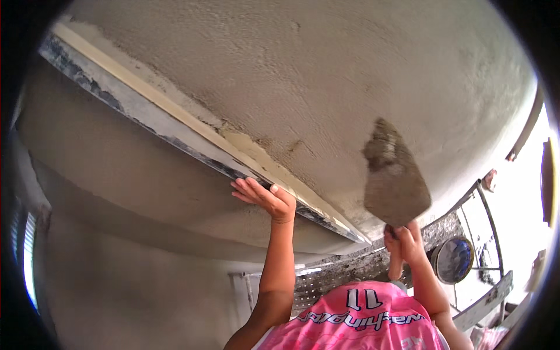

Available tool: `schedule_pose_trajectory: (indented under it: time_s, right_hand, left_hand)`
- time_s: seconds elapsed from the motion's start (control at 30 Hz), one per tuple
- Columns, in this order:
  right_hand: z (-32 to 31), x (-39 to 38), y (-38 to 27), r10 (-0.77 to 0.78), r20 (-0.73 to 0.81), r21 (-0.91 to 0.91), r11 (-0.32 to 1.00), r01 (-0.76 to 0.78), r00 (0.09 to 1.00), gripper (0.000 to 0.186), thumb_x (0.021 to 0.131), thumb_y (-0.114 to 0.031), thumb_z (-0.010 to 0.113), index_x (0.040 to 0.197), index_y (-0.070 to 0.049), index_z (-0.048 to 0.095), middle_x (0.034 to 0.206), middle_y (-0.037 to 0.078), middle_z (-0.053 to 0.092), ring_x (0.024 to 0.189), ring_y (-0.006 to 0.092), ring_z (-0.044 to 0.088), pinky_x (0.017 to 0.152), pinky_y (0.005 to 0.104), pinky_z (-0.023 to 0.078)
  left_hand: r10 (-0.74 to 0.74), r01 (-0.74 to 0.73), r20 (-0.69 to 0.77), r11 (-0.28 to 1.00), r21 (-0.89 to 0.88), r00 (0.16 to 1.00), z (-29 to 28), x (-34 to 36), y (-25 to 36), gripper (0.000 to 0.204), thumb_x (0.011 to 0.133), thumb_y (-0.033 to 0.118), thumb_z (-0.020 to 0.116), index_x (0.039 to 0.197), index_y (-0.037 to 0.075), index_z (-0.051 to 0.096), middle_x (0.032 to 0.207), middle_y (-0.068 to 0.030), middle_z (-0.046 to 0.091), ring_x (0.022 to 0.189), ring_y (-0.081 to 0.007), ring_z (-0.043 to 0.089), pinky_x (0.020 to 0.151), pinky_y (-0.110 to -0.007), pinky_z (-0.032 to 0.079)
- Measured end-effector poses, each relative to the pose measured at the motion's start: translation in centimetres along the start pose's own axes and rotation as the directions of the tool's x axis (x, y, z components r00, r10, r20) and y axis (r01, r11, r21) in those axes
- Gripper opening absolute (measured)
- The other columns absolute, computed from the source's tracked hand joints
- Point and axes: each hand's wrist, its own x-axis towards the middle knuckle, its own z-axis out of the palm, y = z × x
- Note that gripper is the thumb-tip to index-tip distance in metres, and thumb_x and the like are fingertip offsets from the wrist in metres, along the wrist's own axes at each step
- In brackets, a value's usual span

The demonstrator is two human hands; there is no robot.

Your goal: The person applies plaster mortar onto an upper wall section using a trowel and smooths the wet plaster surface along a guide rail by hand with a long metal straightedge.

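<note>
My left hand (267,197) is raised with its fingers stretched out, the palm and thumb pressed against the lower edge of a long straightedge (149,114). This pale, mortar-smeared bar runs diagonally along the edge of a grey plastered surface (280,64). Wet mortar (248,146) shows along its upper side. In my right hand (411,246), closed round the handle, is a pointed trowel (396,189). Its blade points up in front of the plaster, with a lump of mortar (382,146) near the tip. The blade looks slightly blurred.
Below lies a perforated, mortar-spotted scaffold platform (318,281). A round bucket (455,259) stands to the right, beside a metal scaffold frame (492,219). A plank (484,303) lies at the lower right. Another grey wall (134,297) fills the lower left.
</note>
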Motion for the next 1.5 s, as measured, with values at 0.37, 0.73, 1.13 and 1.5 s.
schedule_pose_trajectory:
  time_s: [0.37, 0.73, 1.13, 1.5]
  right_hand:
    - [15.5, 14.2, -12.3, -0.518, 0.57, -0.557, 0.327, 0.763, 0.638, 0.016, 0.092, -0.014, 0.062, 0.102, -0.003, 0.055, 0.082, 0.017, 0.066, 0.062, 0.0334, 0.068, 0.056, 0.0425, 0.054]
    - [16.3, 16.1, -13.0, -0.36, 0.776, -0.551, 0.015, 0.835, 0.518, 0.027, 0.087, -0.01, 0.064, 0.112, -0.004, 0.057, 0.081, 0.015, 0.063, 0.063, 0.0347, 0.068, 0.053, 0.0443, 0.055]
    - [12.5, 15.0, -12.6, -0.398, 0.81, -0.261, 0.414, 0.872, 0.431, 0.027, 0.093, -0.015, 0.062, 0.118, -0.005, 0.06, 0.092, 0.021, 0.068, 0.076, 0.0444, 0.066, 0.066, 0.0526, 0.053]
    - [-10.4, 1.0, -0.7, 0.087, -0.369, -0.408, 0.879, -0.245, 0.925, 0.027, 0.101, -0.023, 0.06, 0.117, -0.002, 0.063, 0.072, 0.003, 0.064, 0.062, 0.0115, 0.06, 0.059, 0.0301, 0.051]
  left_hand:
    - [-0.036, 0.036, 0.016, 0.999, -0.004, 0.999, -0.2, -0.5, -0.1, 0.062, 0.106, 0.023, 0.035, 0.157, -0.007, 0.019, 0.166, -0.0292, 0.011, 0.152, -0.0534, 0.01, 0.118, -0.07, 0.001]
    - [-0.054, 0.054, 0.022, 0.999, -0.002, 0.998, 0.5, -1.1, -0.5, 0.06, 0.106, 0.025, 0.033, 0.159, 0.002, 0.018, 0.166, -0.0301, 0.008, 0.152, -0.054, 0.009, 0.117, -0.072, 0.001]
    - [-0.082, 0.082, 0.029, 0.997, -0.013, 0.996, -0.2, -0.7, 0.6, 0.065, 0.105, 0.026, 0.034, 0.161, -0.001, 0.015, 0.166, -0.0287, 0.007, 0.153, -0.0504, 0.008, 0.119, -0.069, -0.001]
    - [-0.032, 0.029, -0.027, 0.994, -0.106, 0.999, 2.5, 1.6, 1.3, 0.066, 0.105, 0.021, 0.035, 0.159, -0.007, 0.01, 0.167, -0.0295, 0.004, 0.154, -0.0471, 0.004, 0.121, -0.062, 0.001]
